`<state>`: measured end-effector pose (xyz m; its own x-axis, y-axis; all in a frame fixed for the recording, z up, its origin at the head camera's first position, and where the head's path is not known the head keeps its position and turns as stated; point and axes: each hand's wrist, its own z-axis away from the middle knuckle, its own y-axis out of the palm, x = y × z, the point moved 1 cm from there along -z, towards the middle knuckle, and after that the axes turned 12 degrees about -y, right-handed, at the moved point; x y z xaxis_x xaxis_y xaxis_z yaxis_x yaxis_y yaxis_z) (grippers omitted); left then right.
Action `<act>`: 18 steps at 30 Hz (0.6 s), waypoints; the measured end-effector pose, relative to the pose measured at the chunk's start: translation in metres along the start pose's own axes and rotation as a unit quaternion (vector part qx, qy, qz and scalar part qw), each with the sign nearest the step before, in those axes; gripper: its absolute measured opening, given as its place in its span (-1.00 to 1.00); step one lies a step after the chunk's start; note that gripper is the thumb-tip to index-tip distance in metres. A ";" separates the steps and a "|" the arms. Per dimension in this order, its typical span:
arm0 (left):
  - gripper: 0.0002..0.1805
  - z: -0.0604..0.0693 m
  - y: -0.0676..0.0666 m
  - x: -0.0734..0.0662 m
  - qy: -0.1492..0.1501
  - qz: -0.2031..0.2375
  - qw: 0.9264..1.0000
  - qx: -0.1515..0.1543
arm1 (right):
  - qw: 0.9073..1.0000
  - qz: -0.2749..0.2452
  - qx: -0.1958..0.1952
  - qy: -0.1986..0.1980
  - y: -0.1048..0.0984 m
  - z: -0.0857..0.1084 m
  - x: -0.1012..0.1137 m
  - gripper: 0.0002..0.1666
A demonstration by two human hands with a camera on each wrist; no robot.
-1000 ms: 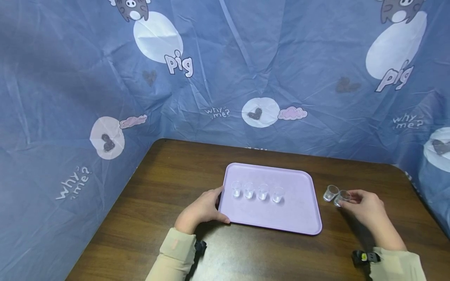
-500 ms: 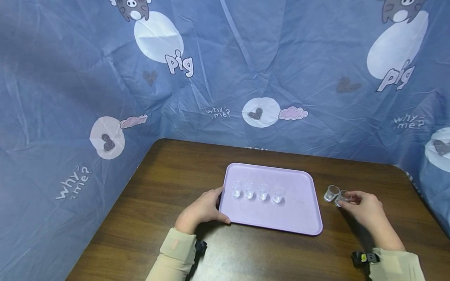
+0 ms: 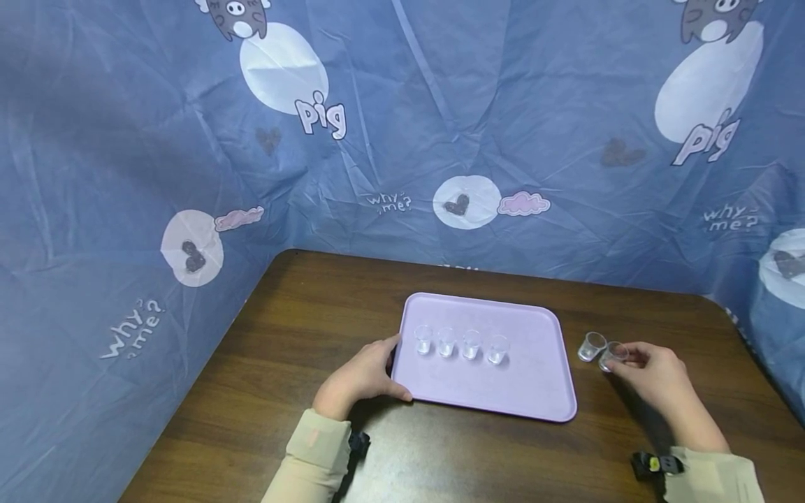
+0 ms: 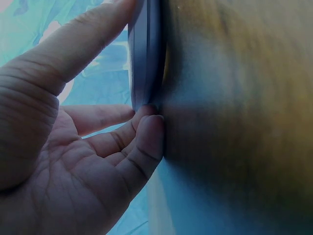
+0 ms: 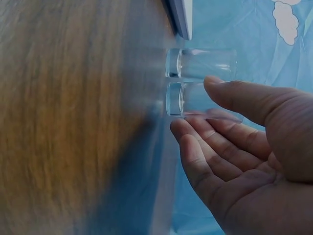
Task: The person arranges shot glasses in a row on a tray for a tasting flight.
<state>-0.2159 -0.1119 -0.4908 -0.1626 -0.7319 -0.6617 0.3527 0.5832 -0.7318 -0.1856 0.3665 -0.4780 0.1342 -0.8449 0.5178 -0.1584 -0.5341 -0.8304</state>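
A lilac tray [image 3: 534, 391] lies on the brown table, with several clear shot glasses [image 3: 471, 346] standing in a row on its left half. My left hand [image 3: 360, 377] holds the tray's near left corner, thumb at the front edge and fingers along the left side; the left wrist view shows the fingertips [image 4: 150, 134] against the rim. To the right of the tray, two more shot glasses stand upright side by side on the table. My right hand [image 3: 654, 374] grips the right-hand shot glass [image 5: 193, 99] between thumb and fingers. The other shot glass [image 5: 208, 63] is close beside it, nearer the tray.
The wooden table [image 3: 302, 314] has rounded far corners. A blue patterned cloth [image 3: 377, 161] hangs behind it and along the sides. A dark wrist strap [image 3: 657, 464] with a camera sits at the right cuff, another [image 3: 358, 445] at the left.
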 end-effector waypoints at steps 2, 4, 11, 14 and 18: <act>0.15 0.000 0.000 0.000 -0.001 0.003 1.000 0.001 | 1.000 -0.002 -0.004 -0.008 -0.001 0.001 0.000 -0.53; 0.15 -0.001 0.000 0.001 -0.001 0.006 1.000 0.001 | 1.000 -0.005 -0.008 -0.016 -0.002 0.001 0.001 -0.55; 0.16 -0.002 0.001 0.001 0.003 0.008 1.000 0.000 | 0.999 -0.011 -0.015 -0.029 -0.007 0.003 0.003 -0.55; 0.15 -0.002 0.001 0.001 0.002 0.011 1.000 0.002 | 0.999 -0.006 -0.021 -0.034 -0.009 0.003 0.004 -0.55; 0.15 -0.002 0.001 0.002 0.000 0.010 1.000 0.002 | 0.999 -0.008 -0.027 -0.038 -0.011 0.005 0.007 -0.55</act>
<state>-0.2173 -0.1121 -0.4932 -0.1545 -0.7200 -0.6766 0.3588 0.5972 -0.7174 -0.1778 0.3664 -0.4661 0.2117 -0.8324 0.5121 -0.2075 -0.5504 -0.8087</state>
